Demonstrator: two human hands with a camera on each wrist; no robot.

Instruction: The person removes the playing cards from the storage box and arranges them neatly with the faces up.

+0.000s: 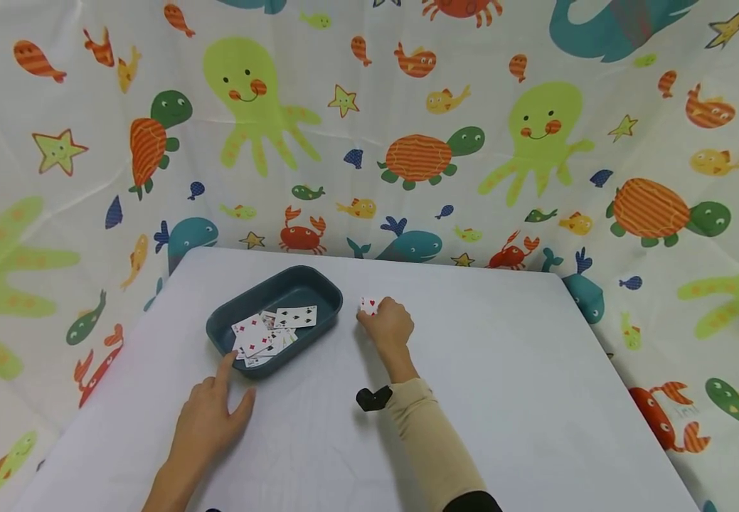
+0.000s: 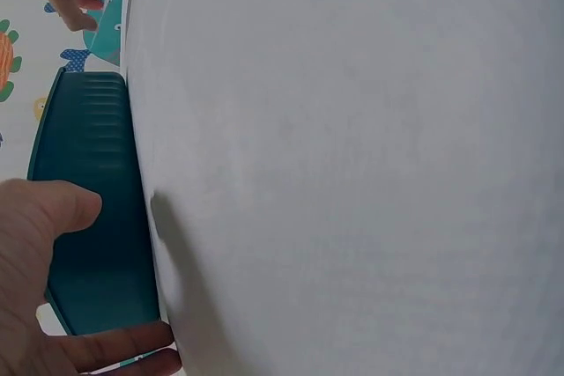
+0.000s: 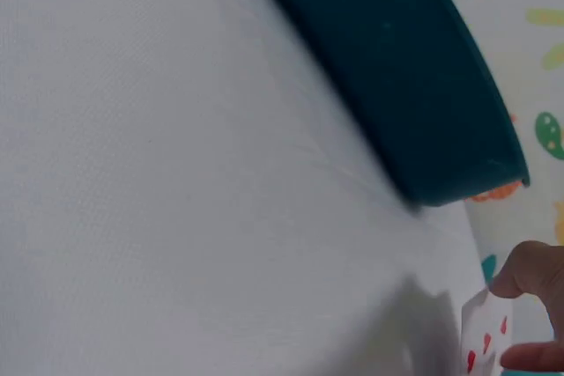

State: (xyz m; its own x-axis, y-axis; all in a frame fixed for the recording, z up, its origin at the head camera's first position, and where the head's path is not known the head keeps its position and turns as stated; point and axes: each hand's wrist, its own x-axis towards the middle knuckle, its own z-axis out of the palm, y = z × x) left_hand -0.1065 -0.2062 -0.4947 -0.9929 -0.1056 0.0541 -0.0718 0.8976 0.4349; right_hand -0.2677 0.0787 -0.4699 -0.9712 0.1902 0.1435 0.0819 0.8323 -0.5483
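A dark teal tray stands on the left part of the table, with several playing cards lying loose and overlapping inside it. My left hand is at the tray's near left corner, its index finger extended to the rim beside the cards. The left thumb is spread away from the fingers. To the right of the tray, my right hand pinches a playing card with red hearts between thumb and fingers. In the right wrist view, that card is held upright just above the table, apart from the tray.
A white cloth covers the table. Behind and beside it hangs a curtain printed with sea animals. A black wrist device sits by the right sleeve.
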